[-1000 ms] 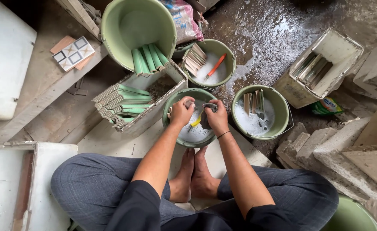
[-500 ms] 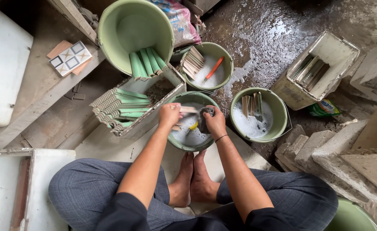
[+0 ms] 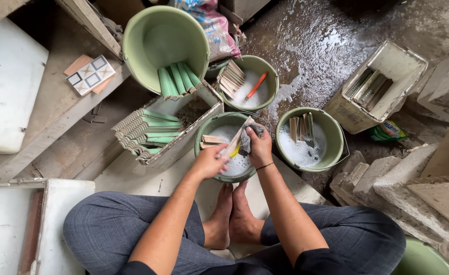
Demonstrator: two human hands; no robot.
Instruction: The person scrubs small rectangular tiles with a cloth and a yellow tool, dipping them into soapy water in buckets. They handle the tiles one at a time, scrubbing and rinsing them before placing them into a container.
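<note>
Currently, both hands work over the near bucket point(image 3: 204, 125), a green pail with soapy water that stands on the floor just beyond the person's bare feet point(image 3: 233, 216).

1. Left hand point(image 3: 210, 161): fingers closed around the lower end of a narrow tan tile strip point(image 3: 234, 142). The strip slants up and to the right across the bucket mouth, with its upper end against the right hand.
2. Right hand point(image 3: 259, 145): fingers closed on a dark grey sponge point(image 3: 252, 130), which is pressed to the upper end of the strip. A dark band sits on this wrist.
3. A yellow object point(image 3: 236, 149) shows in the foam just below the strip; its kind cannot be told. More tan strips point(image 3: 211, 139) lie against the left inner wall of the same bucket.

Surroundings:
- Right bucket point(image 3: 336, 133): just beside the near one, foamy water, several strips standing in it.
- Far bucket point(image 3: 271, 71): holds stacked strips and an orange-handled brush point(image 3: 256, 85).
- Large tilted bucket point(image 3: 143, 30): holds green curved tiles point(image 3: 176, 79).
- Box point(image 3: 206, 104) to the left of the near bucket: holds a fanned row of green tiles point(image 3: 145, 128).
- White crate point(image 3: 410, 58) at upper right: holds further strips, well apart from the hands.
- Floor point(image 3: 311, 35) beyond the buckets: wet.
</note>
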